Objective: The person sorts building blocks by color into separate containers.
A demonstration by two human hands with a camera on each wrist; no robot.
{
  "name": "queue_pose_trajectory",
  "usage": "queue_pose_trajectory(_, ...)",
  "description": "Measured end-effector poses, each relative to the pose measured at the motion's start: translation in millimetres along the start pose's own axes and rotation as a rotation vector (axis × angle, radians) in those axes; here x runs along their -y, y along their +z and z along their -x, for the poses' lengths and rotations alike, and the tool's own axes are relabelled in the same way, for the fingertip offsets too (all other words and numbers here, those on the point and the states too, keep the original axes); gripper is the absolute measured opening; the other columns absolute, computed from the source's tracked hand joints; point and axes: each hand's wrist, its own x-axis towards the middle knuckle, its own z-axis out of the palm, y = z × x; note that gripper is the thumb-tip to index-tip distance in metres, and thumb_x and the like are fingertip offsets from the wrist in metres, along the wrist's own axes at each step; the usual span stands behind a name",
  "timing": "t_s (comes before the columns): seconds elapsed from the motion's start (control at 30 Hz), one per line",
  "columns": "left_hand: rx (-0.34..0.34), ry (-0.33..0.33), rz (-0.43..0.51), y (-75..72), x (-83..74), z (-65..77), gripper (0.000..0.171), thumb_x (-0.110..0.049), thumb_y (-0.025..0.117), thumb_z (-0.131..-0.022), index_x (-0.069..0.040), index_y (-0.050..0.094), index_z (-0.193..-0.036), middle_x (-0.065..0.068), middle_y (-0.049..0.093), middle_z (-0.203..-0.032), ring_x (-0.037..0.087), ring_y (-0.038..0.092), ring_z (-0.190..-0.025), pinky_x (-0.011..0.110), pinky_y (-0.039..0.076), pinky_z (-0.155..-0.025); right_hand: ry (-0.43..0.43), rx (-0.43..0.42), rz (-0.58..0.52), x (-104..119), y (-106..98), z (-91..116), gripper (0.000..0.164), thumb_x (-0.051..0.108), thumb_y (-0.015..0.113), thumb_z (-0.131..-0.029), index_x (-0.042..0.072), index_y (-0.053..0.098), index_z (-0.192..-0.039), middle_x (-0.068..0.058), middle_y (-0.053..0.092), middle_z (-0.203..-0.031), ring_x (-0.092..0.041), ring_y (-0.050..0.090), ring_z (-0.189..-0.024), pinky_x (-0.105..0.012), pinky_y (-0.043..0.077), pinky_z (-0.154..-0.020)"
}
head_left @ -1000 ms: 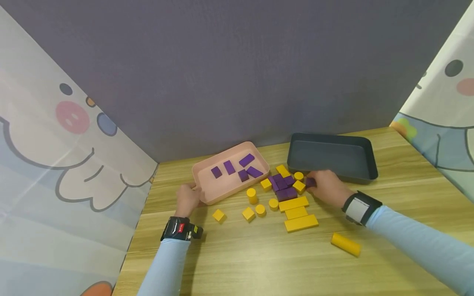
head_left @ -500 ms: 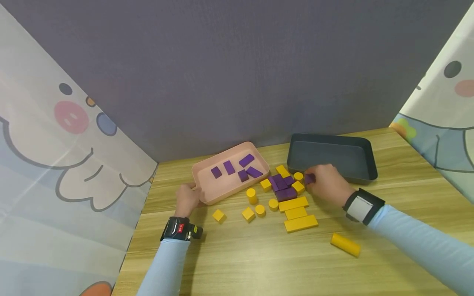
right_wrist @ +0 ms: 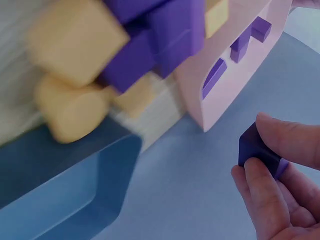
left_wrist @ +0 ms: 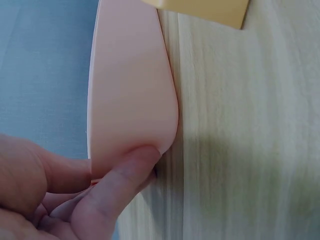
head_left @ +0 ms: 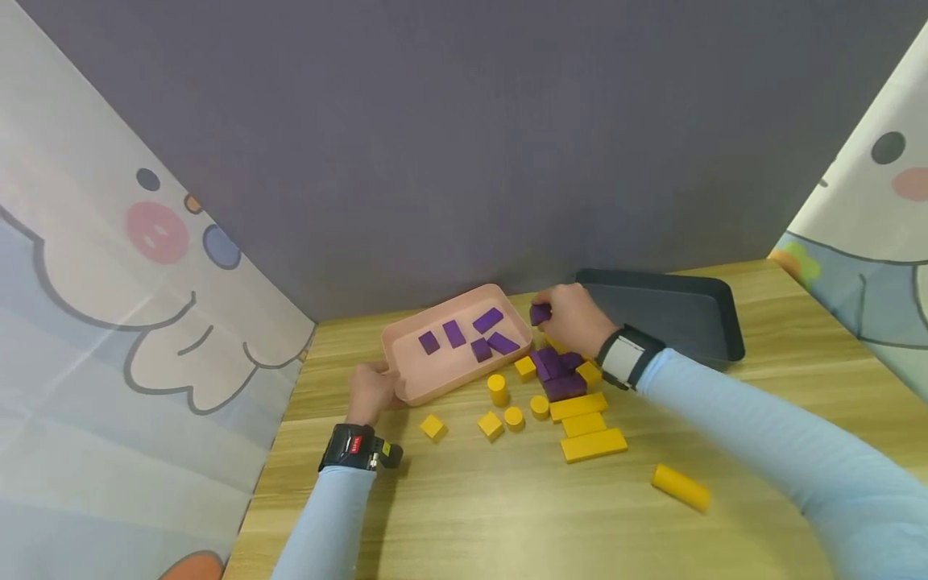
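My right hand (head_left: 577, 316) pinches a small purple block (head_left: 540, 313) between thumb and fingers, in the air just right of the pink tray (head_left: 406, 390). The right wrist view shows the held block (right_wrist: 257, 151) close up, with flat dark faces. At the tray's left end my left hand (head_left: 370, 392) grips the wall; in the left wrist view its thumb (left_wrist: 125, 175) presses the outside near a rounded corner. Inside the tray lie several purple blocks, one of them a cube (head_left: 481, 350). A cluster of purple blocks (head_left: 563, 387) sits below my right wrist.
The dark grey tray (head_left: 656, 318) stands at the back right, partly behind my right hand. Yellow cubes (head_left: 490, 425), cylinders (head_left: 498, 390) and flat bars (head_left: 594, 445) are scattered in front of the trays. One long yellow cylinder (head_left: 681, 487) lies farther right. A grey wall (head_left: 449, 145) rises behind.
My right hand has lifted the small purple block from beside the yellow pieces and carried it left and back towards the pink tray. The left hand keeps its hold on the tray.
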Motion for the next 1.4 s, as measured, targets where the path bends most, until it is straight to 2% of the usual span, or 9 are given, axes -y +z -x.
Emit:
queue_pose_trajectory(0.2,-0.036,0.036,-0.023,8.9,6.9,-1.5,0.044,-0.007,0.065,-0.096,0.012,0.062,-0.136,0.034,0.068,-0.128,0.029,0.079,-0.084,0.032,0.064,-0.07,-0.021,-0.008,-0.07,11.0,25.9,-26.4,0.045,-0.004,0.076,-0.085,0.003,0.072,-0.13,-0.016,0.074,-0.12,-0.03,0.069,-0.1,-0.046,0.063,-0.092)
queue_pose_trajectory(0.33,-0.025,0.038,0.016,13.8,6.7,-0.9,0.043,-0.006,0.064,-0.096,0.012,0.062,-0.135,0.034,0.069,-0.124,0.026,0.077,-0.082,0.034,0.065,-0.068,-0.03,0.004,-0.033,10.3,40.0,-36.9,0.045,0.001,0.079,-0.085,0.006,0.072,-0.129,-0.015,0.073,-0.122,-0.031,0.068,-0.103,-0.045,0.062,-0.095)
queue_pose_trajectory(0.4,-0.003,0.021,0.063,14.8,4.9,0.1,0.044,-0.005,0.062,-0.097,0.012,0.06,-0.137,0.036,0.068,-0.125,0.028,0.078,-0.079,0.036,0.065,-0.066,-0.038,0.023,-0.006,8.4,45.5,-40.4,0.045,0.004,0.081,-0.085,0.006,0.072,-0.13,-0.015,0.072,-0.123,-0.031,0.068,-0.104,-0.045,0.061,-0.096)
queue_pose_trajectory(0.5,0.002,0.014,0.083,14.9,1.7,1.8,0.045,-0.004,0.061,-0.097,0.012,0.058,-0.139,0.037,0.068,-0.124,0.031,0.079,-0.077,0.037,0.064,-0.061,-0.065,0.048,0.029,4.3,51.3,-45.9,0.044,0.005,0.08,-0.087,0.006,0.072,-0.13,-0.015,0.072,-0.125,-0.032,0.069,-0.107,-0.045,0.06,-0.099)
queue_pose_trajectory(0.73,-0.035,0.045,0.009,12.3,-1.2,2.0,0.043,-0.007,0.061,-0.099,0.011,0.06,-0.138,0.035,0.07,-0.123,0.031,0.079,-0.082,0.031,0.063,-0.059,-0.103,0.096,0.063,-2.1,55.5,-57.5,0.046,0.003,0.08,-0.088,0.006,0.07,-0.133,-0.016,0.072,-0.127,-0.032,0.07,-0.109,-0.045,0.06,-0.099)
queue_pose_trajectory(0.97,-0.061,0.079,-0.037,10.6,0.0,2.2,0.042,-0.009,0.062,-0.099,0.011,0.062,-0.136,0.033,0.071,-0.12,0.035,0.079,-0.088,0.031,0.064,-0.064,-0.102,0.152,0.124,-3.7,58.6,-63.6,0.051,0.002,0.082,-0.087,0.008,0.069,-0.135,-0.014,0.071,-0.13,-0.031,0.068,-0.112,-0.044,0.059,-0.1)
queue_pose_trajectory(1.17,-0.048,0.058,0.008,7.6,1.5,0.9,0.043,-0.008,0.062,-0.099,0.011,0.061,-0.137,0.035,0.07,-0.122,0.031,0.08,-0.077,0.033,0.064,-0.061,-0.102,0.166,0.136,-4.2,63.3,-68.7,0.049,0.005,0.081,-0.088,0.01,0.069,-0.136,-0.013,0.071,-0.131,-0.03,0.069,-0.113,-0.045,0.059,-0.101)
queue_pose_trajectory(1.4,-0.076,0.064,-0.024,5.8,2.1,0.7,0.042,-0.008,0.063,-0.099,0.009,0.062,-0.136,0.032,0.071,-0.123,0.031,0.08,-0.085,0.032,0.064,-0.067,-0.096,0.176,0.135,-5.3,66.6,-72.7,0.055,-0.004,0.082,-0.083,0.009,0.07,-0.134,-0.013,0.073,-0.127,-0.029,0.07,-0.111,-0.046,0.059,-0.101)
